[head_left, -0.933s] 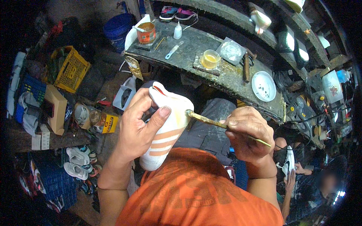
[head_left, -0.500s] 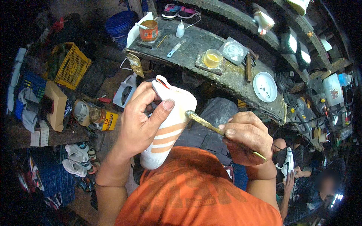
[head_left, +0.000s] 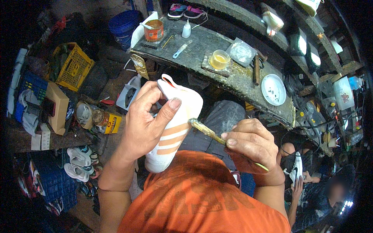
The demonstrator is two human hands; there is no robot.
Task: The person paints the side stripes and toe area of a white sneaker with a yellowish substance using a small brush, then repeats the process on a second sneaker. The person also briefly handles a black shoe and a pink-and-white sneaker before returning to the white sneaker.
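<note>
Single head cam, left one of fisheye pair. Points steeply down over orange shirt (head_left: 206, 190), so left hand (head_left: 145, 120) and right hand (head_left: 252, 143) sit close, mid-frame. Surface (head_left: 204, 47) runs farther off up top, straight edges bowed, corners black. View's upright, not mirrored: frame left = wearer's left.

worn dark workbench (head_left: 197, 47), wooden rack (head_left: 243, 14)

Brush (head_left: 210, 132) right of shoe (head_left: 186, 103), bench (head_left: 204, 44) beyond
</note>
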